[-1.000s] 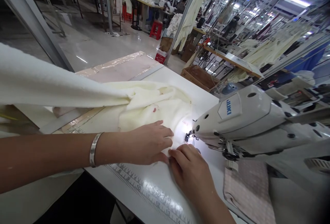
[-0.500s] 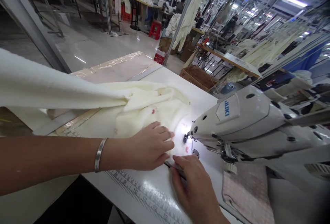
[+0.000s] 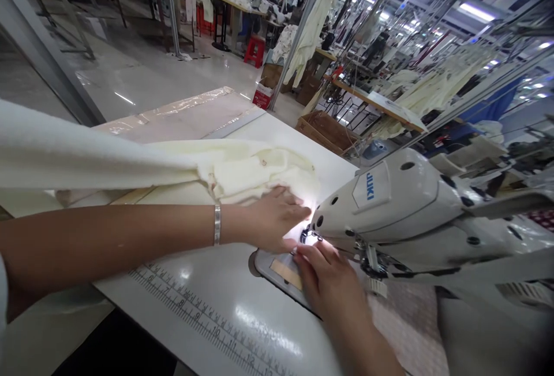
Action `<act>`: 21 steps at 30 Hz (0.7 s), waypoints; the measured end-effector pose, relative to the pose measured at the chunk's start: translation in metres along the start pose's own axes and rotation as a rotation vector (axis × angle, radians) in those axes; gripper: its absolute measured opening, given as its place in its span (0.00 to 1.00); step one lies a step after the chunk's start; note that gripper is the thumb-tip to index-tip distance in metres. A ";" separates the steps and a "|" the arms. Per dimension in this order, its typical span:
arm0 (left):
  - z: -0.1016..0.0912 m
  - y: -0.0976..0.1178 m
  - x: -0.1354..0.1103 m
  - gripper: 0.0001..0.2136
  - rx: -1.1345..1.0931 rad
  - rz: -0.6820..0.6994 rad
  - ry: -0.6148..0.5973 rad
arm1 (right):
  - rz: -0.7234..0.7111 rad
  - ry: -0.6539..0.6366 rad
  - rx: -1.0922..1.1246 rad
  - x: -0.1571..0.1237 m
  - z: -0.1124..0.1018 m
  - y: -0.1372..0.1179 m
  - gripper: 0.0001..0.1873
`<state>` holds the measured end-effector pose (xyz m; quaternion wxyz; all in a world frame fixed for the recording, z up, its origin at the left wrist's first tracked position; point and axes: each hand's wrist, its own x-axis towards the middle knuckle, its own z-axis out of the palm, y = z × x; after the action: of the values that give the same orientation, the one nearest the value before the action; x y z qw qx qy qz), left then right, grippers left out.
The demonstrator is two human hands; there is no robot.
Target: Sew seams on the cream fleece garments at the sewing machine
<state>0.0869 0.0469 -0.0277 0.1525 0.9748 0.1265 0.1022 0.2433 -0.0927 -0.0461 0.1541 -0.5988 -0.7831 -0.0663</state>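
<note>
While the cream cloth (image 3: 242,171) lies bunched left of the sewing machine (image 3: 402,208), it wants feeding flat and slow. The left hand (image 3: 272,220) presses it, fingers spread; the right hand (image 3: 333,283) rests flat by the needle, which glare hides.

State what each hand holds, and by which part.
Left hand presses the cream fabric flat by its edge at the needle; right hand rests beside it; no clear grip.
</note>
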 end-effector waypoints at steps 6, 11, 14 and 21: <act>0.002 0.017 -0.019 0.18 0.010 -0.039 0.026 | 0.010 -0.027 0.150 -0.010 -0.005 -0.018 0.07; 0.009 0.014 -0.017 0.17 0.025 -0.018 0.067 | 0.030 -0.039 0.144 -0.014 -0.003 -0.016 0.05; 0.010 0.012 -0.016 0.18 0.022 -0.001 0.070 | 0.035 -0.017 0.139 -0.015 -0.002 -0.015 0.05; 0.012 0.013 -0.020 0.08 0.141 0.246 0.174 | 0.117 0.020 0.329 -0.018 -0.001 -0.015 0.06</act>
<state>0.0740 0.0259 -0.0377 0.0584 0.9787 0.0256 0.1951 0.2336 -0.1138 -0.0497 0.2615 -0.6095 -0.7455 0.0660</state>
